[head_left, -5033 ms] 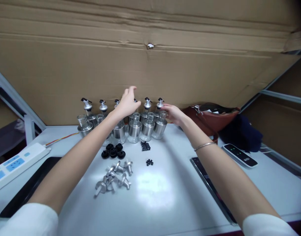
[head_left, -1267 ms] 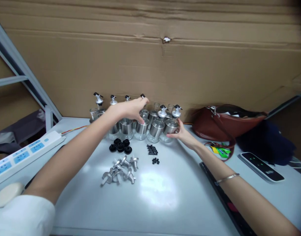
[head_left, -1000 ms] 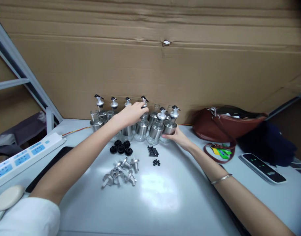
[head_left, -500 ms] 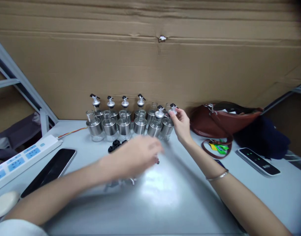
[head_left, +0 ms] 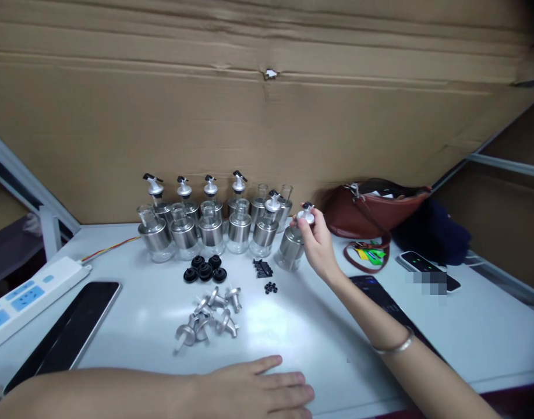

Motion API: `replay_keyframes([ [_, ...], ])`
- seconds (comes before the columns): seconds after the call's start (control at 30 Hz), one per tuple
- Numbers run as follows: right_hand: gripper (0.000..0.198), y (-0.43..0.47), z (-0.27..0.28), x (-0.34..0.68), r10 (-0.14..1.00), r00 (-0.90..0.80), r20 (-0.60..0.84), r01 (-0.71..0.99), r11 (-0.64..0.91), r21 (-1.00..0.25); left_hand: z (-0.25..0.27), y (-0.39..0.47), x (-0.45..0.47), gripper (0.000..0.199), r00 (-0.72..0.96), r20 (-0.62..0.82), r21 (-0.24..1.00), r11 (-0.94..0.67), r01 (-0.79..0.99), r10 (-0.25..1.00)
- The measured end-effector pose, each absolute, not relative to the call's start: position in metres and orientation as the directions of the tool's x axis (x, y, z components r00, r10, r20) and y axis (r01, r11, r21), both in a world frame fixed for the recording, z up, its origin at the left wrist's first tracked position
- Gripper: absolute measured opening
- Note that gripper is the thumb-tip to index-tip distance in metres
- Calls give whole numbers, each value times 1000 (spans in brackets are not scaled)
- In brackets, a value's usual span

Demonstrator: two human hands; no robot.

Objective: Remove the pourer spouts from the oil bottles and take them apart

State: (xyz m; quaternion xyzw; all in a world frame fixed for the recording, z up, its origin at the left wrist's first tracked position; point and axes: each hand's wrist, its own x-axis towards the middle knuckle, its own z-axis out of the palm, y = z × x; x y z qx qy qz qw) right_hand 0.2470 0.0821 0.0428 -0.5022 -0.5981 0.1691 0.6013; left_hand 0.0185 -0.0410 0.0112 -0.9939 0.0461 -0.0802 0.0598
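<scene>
My right hand point(head_left: 317, 238) grips the silver pour spout point(head_left: 306, 215), with its black flip lid, at the top of an oil bottle point(head_left: 290, 250). That glass bottle with a steel band leans slightly, and my fingers cover its neck. My left hand point(head_left: 267, 387) lies palm down near the front, fingers spread, holding nothing. Ahead of it is a loose pile of silver pour spouts point(head_left: 205, 320). Black stoppers point(head_left: 205, 270), small black levers point(head_left: 262, 268) and tiny black caps point(head_left: 271, 288) sit in separate groups behind the pile.
Several oil bottles point(head_left: 212, 231), some with spouts, stand in two rows before a cardboard wall point(head_left: 197, 128). A power strip point(head_left: 28, 299) and a phone point(head_left: 66, 331) are at left. A brown bag point(head_left: 375, 212), a dark phone point(head_left: 380, 299) and a black-topped device point(head_left: 428, 272) are at right.
My left hand has drawn back from the table's middle toward the front and opened out flat. My right hand has brought the spouted bottle nearer, out of its row. The view has shifted.
</scene>
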Motion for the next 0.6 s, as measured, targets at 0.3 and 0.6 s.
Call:
replay_keyframes([
  [0.3,31,22,38,228,822,138,553,318,492,-810,-7,-44,26,36,954,295,-21,-999,-42,-46],
  [0.6,27,-15,30,207,763,23,646,163,635,-755,-23,-41,26,24,859,478,265,-963,57,182],
])
